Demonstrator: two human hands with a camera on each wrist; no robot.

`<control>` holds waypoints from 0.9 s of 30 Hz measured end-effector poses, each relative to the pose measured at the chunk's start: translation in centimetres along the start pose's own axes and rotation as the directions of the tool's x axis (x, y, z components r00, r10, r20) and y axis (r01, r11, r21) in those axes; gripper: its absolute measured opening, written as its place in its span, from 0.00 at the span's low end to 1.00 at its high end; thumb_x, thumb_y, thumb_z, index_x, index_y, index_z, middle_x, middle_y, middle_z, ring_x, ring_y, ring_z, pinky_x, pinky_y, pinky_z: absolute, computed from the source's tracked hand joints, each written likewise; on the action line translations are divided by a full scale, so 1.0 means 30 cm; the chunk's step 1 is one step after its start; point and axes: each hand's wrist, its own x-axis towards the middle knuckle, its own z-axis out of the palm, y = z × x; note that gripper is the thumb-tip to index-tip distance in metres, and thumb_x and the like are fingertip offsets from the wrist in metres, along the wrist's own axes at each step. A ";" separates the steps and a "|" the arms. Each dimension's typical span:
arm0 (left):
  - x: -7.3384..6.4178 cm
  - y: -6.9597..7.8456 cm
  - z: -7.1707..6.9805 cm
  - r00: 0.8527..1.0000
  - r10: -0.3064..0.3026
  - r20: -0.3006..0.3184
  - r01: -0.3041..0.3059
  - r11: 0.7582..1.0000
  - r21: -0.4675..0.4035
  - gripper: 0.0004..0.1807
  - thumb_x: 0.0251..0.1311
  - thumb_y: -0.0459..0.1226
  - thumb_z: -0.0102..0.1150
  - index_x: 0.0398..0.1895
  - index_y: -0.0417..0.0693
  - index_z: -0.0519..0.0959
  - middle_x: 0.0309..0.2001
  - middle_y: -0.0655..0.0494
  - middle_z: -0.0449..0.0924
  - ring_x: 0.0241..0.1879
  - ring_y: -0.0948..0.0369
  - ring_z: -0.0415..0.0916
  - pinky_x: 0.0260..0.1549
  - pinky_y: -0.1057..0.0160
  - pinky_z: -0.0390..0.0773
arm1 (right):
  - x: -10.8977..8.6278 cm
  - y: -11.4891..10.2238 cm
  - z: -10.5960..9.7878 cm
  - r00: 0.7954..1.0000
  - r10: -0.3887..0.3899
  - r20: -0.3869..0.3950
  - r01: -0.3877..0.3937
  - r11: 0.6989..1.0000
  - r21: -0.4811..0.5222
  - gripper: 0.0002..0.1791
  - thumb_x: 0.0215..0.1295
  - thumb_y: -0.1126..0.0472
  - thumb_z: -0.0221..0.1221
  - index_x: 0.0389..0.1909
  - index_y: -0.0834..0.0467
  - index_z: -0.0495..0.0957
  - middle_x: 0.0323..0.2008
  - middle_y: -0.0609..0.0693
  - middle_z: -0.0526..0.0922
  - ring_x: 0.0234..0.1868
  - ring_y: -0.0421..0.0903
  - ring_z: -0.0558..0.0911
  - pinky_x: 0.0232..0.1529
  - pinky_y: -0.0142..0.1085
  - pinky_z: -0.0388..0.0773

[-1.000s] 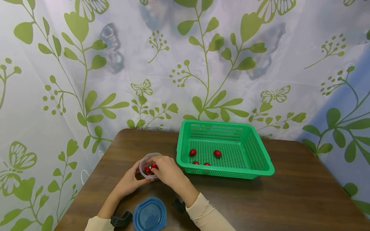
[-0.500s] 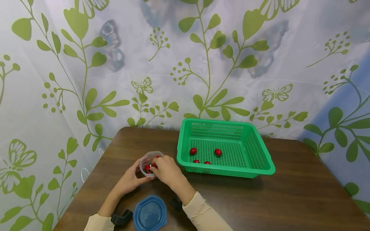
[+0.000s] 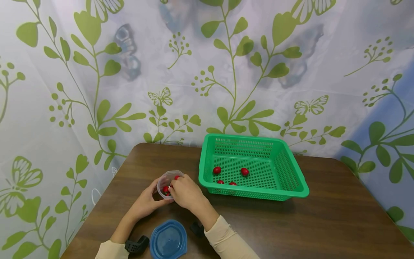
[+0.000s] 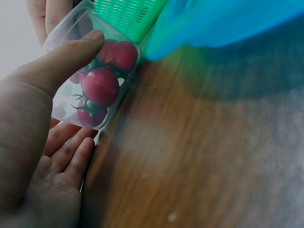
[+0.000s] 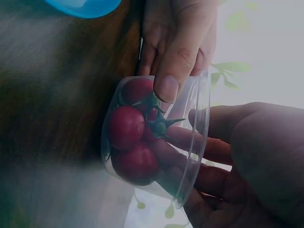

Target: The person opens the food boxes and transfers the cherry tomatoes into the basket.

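I see the left hand [image 3: 145, 203] low in the head view, a bit left of the middle. Its thumb and fingers are wrapped round a clear cup [image 3: 164, 179], holding it tight. The right hand [image 3: 187, 192] comes from the other side and dips its fingers into the cup. I can't tell if those fingers pinch anything or just touch.

In the cup I see red tomatoes [image 4: 100, 86] with little green stems, bunched at the bottom. In the right wrist view they sit left of the middle, and the right hand's fingers are close by them.

Right of the hands in the head view is a big green basket [image 3: 263, 169] full of holes. Four more tomatoes [image 3: 244, 171] lie in it, well apart from its right side. A blue lid [image 3: 168, 239] lies at the bottom of the frame, between the two arms, on the brown table [image 3: 323, 201]. Behind is a pale cloth [image 3: 155, 72] with green leaves and butterflies.
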 end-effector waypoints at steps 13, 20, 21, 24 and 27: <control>-0.002 -0.004 -0.005 1.000 0.024 0.002 -0.024 1.000 0.010 0.50 0.57 0.48 0.77 0.79 0.52 0.59 0.73 0.48 0.70 0.71 0.46 0.70 0.69 0.39 0.68 | 0.011 -0.004 0.023 0.999 0.035 0.010 -0.035 0.996 0.084 0.11 0.76 0.53 0.59 0.44 0.53 0.87 0.36 0.44 0.89 0.43 0.45 0.82 0.60 0.36 0.77; -0.004 -0.005 -0.002 0.999 0.034 0.011 -0.034 0.999 0.007 0.48 0.58 0.43 0.76 0.78 0.47 0.61 0.73 0.43 0.69 0.69 0.44 0.71 0.68 0.51 0.73 | 0.009 -0.019 0.048 1.000 -0.019 -0.025 0.019 0.999 0.033 0.12 0.78 0.53 0.55 0.46 0.50 0.87 0.39 0.42 0.89 0.44 0.45 0.81 0.54 0.36 0.79; -0.003 -0.005 -0.002 0.999 0.034 0.012 -0.034 0.999 0.003 0.47 0.58 0.42 0.76 0.78 0.47 0.61 0.73 0.43 0.69 0.70 0.45 0.71 0.68 0.56 0.73 | 0.009 -0.021 0.050 0.999 -0.018 -0.030 0.019 0.999 0.029 0.12 0.78 0.54 0.55 0.45 0.50 0.87 0.39 0.43 0.89 0.44 0.45 0.81 0.54 0.35 0.78; -0.004 -0.001 -0.003 0.999 0.033 0.008 -0.033 0.999 0.015 0.47 0.58 0.43 0.77 0.78 0.47 0.61 0.72 0.43 0.70 0.69 0.45 0.72 0.66 0.63 0.73 | 0.009 -0.022 0.054 0.998 -0.025 -0.053 0.026 0.999 0.024 0.12 0.78 0.55 0.55 0.46 0.51 0.86 0.41 0.44 0.89 0.44 0.44 0.82 0.56 0.36 0.78; -0.008 0.001 -0.005 0.999 0.038 0.007 -0.038 0.999 0.013 0.48 0.58 0.43 0.76 0.78 0.47 0.61 0.72 0.42 0.70 0.69 0.43 0.72 0.68 0.52 0.74 | 0.011 -0.014 0.057 0.998 -0.024 -0.064 0.029 0.997 0.076 0.11 0.76 0.56 0.56 0.48 0.53 0.86 0.41 0.44 0.88 0.40 0.42 0.82 0.51 0.34 0.80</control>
